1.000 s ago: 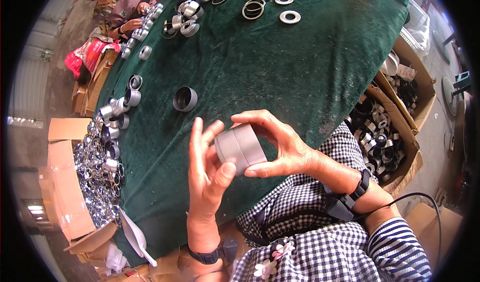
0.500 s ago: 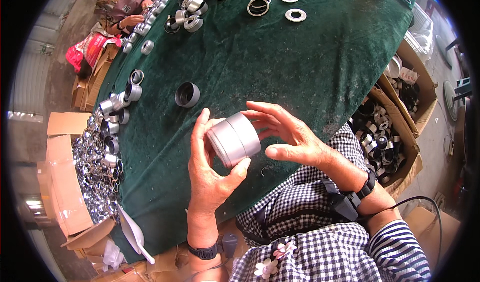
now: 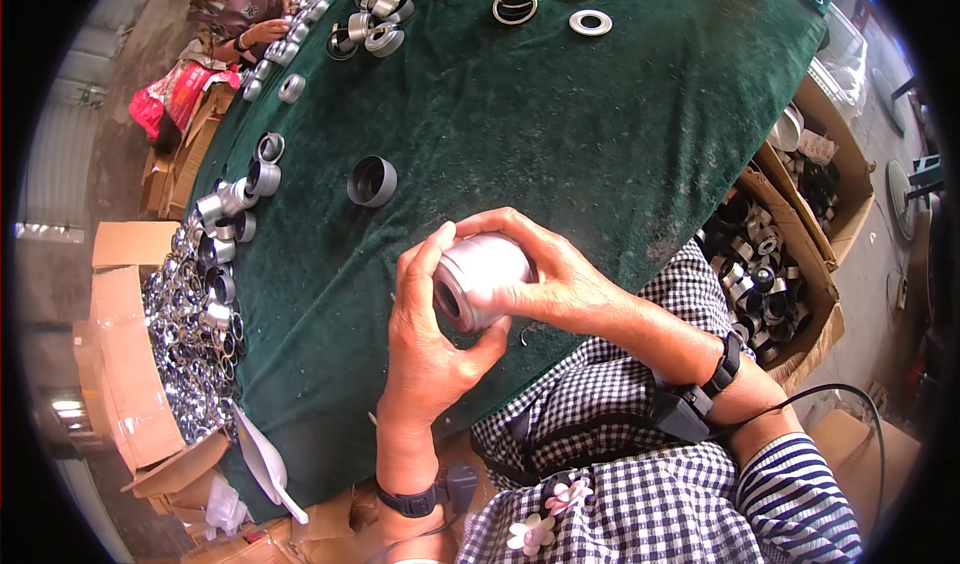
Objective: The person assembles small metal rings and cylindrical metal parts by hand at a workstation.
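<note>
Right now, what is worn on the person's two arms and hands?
Both hands are bare, without gloves. The left hand has a black watch at its wrist. The right hand has a black strap with a small black box and cable; a blue-striped sleeve is pushed up.

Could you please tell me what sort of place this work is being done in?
Probably a small assembly or sorting workshop: a green cloth table strewn with metal rings, cardboard boxes full of shiny parts, and both hands holding a metal cylinder.

Smooth matt metal cylinder [image 3: 480, 279]; green velvety tablecloth [image 3: 560, 134].
</note>
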`<act>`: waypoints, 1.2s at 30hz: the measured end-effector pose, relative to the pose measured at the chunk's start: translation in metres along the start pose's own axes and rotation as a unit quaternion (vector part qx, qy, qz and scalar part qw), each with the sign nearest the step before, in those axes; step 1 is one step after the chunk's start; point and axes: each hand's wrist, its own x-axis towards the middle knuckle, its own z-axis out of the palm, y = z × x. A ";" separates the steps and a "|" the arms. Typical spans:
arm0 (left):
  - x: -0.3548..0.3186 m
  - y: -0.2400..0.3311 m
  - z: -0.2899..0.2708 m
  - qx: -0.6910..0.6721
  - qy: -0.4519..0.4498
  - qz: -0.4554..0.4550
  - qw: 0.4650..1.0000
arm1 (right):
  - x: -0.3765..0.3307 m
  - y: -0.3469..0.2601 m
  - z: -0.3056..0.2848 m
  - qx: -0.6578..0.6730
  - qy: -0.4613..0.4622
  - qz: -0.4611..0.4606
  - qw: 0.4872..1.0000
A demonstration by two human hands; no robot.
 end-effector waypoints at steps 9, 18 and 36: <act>-0.007 -0.007 -0.005 -0.069 -0.016 -0.053 0.996 | -0.004 0.000 0.001 0.035 -0.012 0.045 0.998; -0.010 -0.017 -0.005 -0.093 -0.013 -0.015 0.995 | -0.003 0.001 -0.002 0.082 -0.030 0.042 0.995; -0.006 0.000 -0.003 -0.191 0.037 -0.090 0.977 | -0.006 0.007 -0.006 -0.218 -0.003 -0.193 0.957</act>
